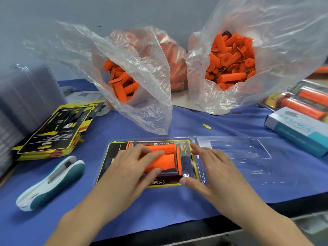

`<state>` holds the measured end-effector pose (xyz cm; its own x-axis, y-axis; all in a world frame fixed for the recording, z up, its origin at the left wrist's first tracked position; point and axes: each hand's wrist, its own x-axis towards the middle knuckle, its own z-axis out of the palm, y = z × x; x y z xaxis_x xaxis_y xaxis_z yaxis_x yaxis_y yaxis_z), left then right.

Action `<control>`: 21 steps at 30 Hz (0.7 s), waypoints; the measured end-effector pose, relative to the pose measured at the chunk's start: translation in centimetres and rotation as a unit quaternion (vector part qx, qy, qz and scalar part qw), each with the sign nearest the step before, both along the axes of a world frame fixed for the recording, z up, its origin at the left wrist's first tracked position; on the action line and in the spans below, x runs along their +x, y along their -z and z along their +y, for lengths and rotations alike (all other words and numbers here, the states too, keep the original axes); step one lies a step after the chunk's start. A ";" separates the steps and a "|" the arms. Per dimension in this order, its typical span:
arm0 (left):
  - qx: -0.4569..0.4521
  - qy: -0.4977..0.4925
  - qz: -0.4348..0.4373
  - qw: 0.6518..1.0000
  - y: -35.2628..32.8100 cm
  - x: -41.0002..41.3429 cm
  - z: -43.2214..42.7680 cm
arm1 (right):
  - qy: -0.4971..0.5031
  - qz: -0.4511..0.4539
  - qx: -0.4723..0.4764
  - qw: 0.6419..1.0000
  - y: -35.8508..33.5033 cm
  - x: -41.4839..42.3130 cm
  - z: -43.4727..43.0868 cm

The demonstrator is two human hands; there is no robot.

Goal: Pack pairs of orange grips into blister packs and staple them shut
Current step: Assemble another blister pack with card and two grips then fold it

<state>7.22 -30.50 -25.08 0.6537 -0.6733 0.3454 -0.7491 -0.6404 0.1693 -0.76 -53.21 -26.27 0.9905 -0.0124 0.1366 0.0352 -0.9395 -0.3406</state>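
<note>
The grips [159, 157] under my left hand [131, 167] are bright orange with a dark-edged flange, lying on a black backing card [113, 153] bordered in yellow with white lettering, inside a clear blister pack [248, 157]. The cloth [177, 201] is solid blue, the stapler [53, 180] white and teal, the box of staples [292, 128] white over teal, and the stack of cards [58, 128] black and yellow with red-orange bands. The clear, crinkled left bag [138, 71] and right bag [266, 41] show more orange grips, some with black discs, and a small yellow scrap [207, 126] sits on the blue.
</note>
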 end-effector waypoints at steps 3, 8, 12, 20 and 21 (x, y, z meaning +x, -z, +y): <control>0.013 0.010 0.001 1.000 0.3 -0.1 -0.5 | -0.015 0.002 -0.006 1.000 0.0 0.1 -0.4; -0.007 0.028 0.017 0.999 0.6 -0.5 -1.5 | -0.030 0.000 0.003 1.000 0.1 0.1 -0.5; -0.009 0.023 0.022 0.999 0.8 -0.4 -1.5 | -0.032 -0.007 0.004 0.999 0.1 0.1 -0.7; -0.049 0.023 0.042 0.998 1.2 0.0 -0.6 | -0.036 -0.034 0.042 0.998 -0.2 0.2 -0.6; -0.050 0.023 0.043 0.998 1.3 -0.1 -0.6 | -0.033 -0.051 0.063 0.996 -0.4 0.4 -0.6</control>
